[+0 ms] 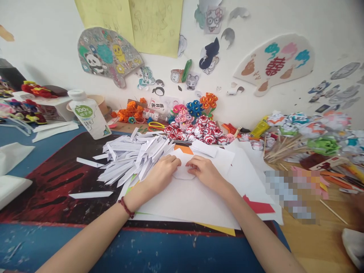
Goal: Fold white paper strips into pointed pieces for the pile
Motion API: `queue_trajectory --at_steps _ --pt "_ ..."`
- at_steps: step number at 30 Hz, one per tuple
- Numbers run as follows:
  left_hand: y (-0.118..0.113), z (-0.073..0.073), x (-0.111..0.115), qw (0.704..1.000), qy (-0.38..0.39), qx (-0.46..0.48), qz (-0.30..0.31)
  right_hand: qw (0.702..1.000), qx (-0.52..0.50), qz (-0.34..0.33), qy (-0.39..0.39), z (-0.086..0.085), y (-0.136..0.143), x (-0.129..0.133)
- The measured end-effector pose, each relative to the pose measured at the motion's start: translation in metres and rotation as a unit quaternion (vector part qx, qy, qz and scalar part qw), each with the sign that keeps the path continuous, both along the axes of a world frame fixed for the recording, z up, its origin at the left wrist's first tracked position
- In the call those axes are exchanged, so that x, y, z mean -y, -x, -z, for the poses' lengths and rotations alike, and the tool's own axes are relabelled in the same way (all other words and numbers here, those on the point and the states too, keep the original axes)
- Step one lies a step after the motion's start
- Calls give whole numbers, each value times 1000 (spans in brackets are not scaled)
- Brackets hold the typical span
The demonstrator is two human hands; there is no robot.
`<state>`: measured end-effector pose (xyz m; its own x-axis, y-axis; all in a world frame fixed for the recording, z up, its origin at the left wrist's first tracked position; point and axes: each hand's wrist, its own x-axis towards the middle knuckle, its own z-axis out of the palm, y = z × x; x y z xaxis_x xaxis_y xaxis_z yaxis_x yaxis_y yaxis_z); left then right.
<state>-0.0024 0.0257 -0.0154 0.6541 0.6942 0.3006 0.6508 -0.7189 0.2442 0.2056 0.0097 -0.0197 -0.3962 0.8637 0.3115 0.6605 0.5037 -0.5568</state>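
Between my two hands is a small piece of white paper [183, 172] with a folded or rounded lower edge. My left hand [163, 170] has its fingers curled at the paper's left side. My right hand [205, 171] pinches its right side, thumb and fingertips close together. Beneath them lies a stack of large white sheets [187, 201], with coloured sheets peeking out at its edges. Left of my left hand is a loose pile of folded white paper strips [127, 157]. A single strip [91, 195] lies apart, nearer me.
A white bottle [89, 115] stands at the back left. Red-and-white paper flowers [203, 131] sit along the wall. On the right are wooden sticks [284, 148], more paper flowers [324, 144] and a blurred-out patch. Part of another person's hand [357, 204] shows at the right edge.
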Motion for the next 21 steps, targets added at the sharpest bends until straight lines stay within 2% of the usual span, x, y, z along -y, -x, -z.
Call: queue_trajectory --at_steps 7,14,21 --pt "2 -7 6 997 -36 -55 46 988 118 -7 -102 -4 2 4" --pt "3 -6 5 991 -69 -106 49 984 134 -8 -121 -1 3 7" --pt "6 -8 4 975 -123 -149 108 960 225 -32 -164 3 0 8"
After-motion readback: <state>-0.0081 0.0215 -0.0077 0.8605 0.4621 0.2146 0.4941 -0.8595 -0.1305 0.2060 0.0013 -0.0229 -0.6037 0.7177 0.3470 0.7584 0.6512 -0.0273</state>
